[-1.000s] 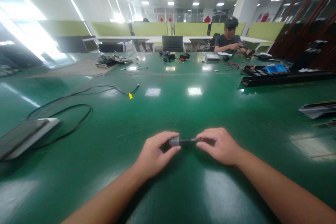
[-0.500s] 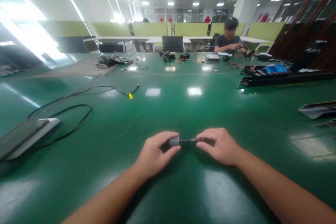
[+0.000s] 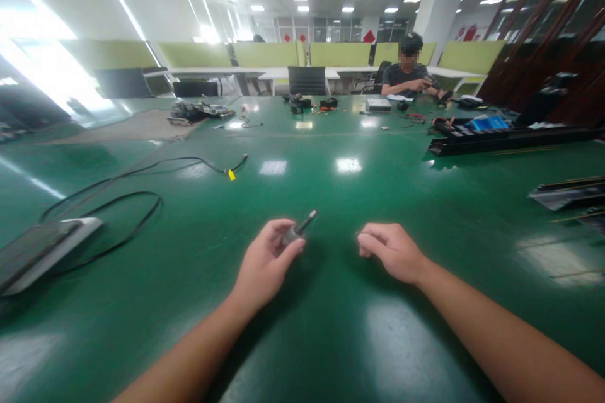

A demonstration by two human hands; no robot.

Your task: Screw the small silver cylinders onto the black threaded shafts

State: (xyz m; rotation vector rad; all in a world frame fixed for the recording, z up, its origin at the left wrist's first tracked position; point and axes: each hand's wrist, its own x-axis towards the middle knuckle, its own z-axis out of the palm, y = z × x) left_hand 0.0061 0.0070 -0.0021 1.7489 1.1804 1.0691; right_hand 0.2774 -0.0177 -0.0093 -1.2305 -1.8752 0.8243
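My left hand (image 3: 265,261) is closed round a small grey metal cylinder (image 3: 292,236). From the cylinder a thin dark shaft (image 3: 307,221) with a lighter tip sticks out, slanting up and to the right, away from the fingers. To the right, apart from it, my right hand (image 3: 390,249) is curled with thumb and fingers pressed together. Whatever those fingers hold, if anything, is hidden. Both hands are just above the green table (image 3: 326,308).
At the left lie a flat grey-and-white device (image 3: 51,245) and a black cable (image 3: 155,198) with a yellow tag (image 3: 231,174). Black metal channels (image 3: 501,140) are at the right. Electronic parts (image 3: 302,104) line the far side, where another person (image 3: 407,72) sits.
My hands have come apart. The shaft's end has left my right fingers, and the cylinder has tilted upward in my left hand, which shifted left. The right fingers have curled in.
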